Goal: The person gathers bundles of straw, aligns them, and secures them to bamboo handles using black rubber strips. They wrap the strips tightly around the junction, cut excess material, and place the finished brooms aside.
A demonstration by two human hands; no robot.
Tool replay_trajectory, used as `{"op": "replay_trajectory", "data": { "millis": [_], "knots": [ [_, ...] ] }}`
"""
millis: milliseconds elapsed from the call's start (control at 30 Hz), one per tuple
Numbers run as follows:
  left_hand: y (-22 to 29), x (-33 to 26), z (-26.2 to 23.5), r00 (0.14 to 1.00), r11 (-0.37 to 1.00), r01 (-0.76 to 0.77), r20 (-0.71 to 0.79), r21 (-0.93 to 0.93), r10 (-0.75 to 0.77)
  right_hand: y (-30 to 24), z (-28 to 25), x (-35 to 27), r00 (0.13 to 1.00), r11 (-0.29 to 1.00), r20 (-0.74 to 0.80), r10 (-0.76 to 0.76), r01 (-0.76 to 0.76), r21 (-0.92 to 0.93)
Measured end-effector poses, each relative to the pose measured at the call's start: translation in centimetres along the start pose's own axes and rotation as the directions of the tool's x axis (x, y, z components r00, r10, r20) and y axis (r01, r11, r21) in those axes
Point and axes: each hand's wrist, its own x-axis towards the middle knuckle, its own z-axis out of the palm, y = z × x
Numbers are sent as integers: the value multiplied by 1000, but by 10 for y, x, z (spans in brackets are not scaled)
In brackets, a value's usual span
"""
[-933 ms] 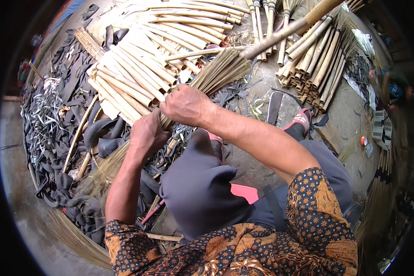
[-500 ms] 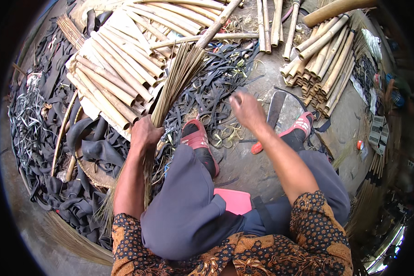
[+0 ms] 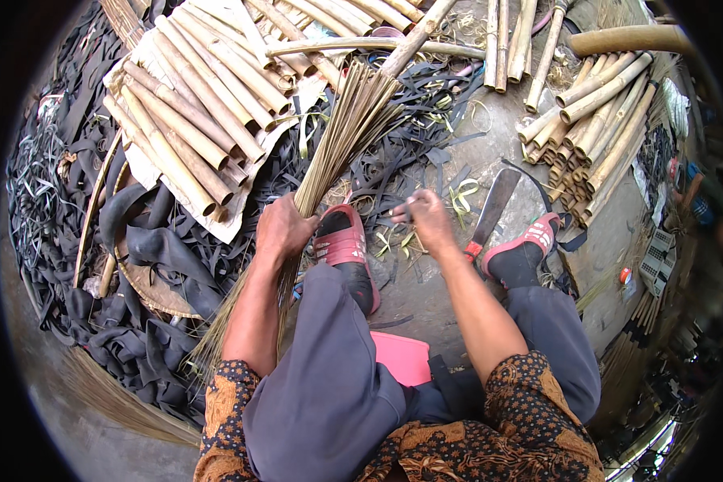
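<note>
My left hand [image 3: 285, 229] is closed around a bundle of thin sticks [image 3: 341, 145], which slants up and to the right; its thin ends trail down beside my left forearm. My right hand [image 3: 427, 221] hovers over the floor to the right of the bundle, clear of it. Its fingers point left, partly bent and a little apart, with no object plainly in them. Just right of that hand, a large knife [image 3: 496, 201] with a dark blade and red handle lies beside my right sandal [image 3: 541, 234]. My left sandal [image 3: 347, 249] rests below the bundle.
Cut bamboo tubes [image 3: 193, 112] lie on pale sheeting at the upper left. More bamboo [image 3: 606, 132] is stacked at the upper right. Black rubber strips [image 3: 157, 257] heap up at left. A pink seat [image 3: 402, 357] shows between my legs. A grey plastic basket [image 3: 657, 261] stands at right.
My right hand has come lower, and its fingers have straightened somewhat. The left hand keeps its hold on the stick bundle. The whole view has shifted slightly.
</note>
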Motion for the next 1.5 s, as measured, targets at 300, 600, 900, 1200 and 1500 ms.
{"op": "replay_trajectory", "data": {
  "millis": [300,600,900,1200,1500],
  "knots": [
    [-20,-5,-28,995,995,88,-52,43,-86,-67,-49,-1,887,616,-89,-454,239,-750],
    [-55,-29,-85,930,965,260,-282,43,-238,-23,109,22,835,244,442,-326,527,-814],
    [-48,-33,-68,927,964,250,-266,-87,-264,55,199,25,591,-270,807,-5,776,-570],
    [-44,-33,-62,946,973,223,-227,-61,-231,19,185,24,731,17,680,-62,682,-731],
    [-54,-31,-54,949,968,246,-189,-52,-252,-64,67,65,741,380,-72,-668,257,-888]
  ]
}}
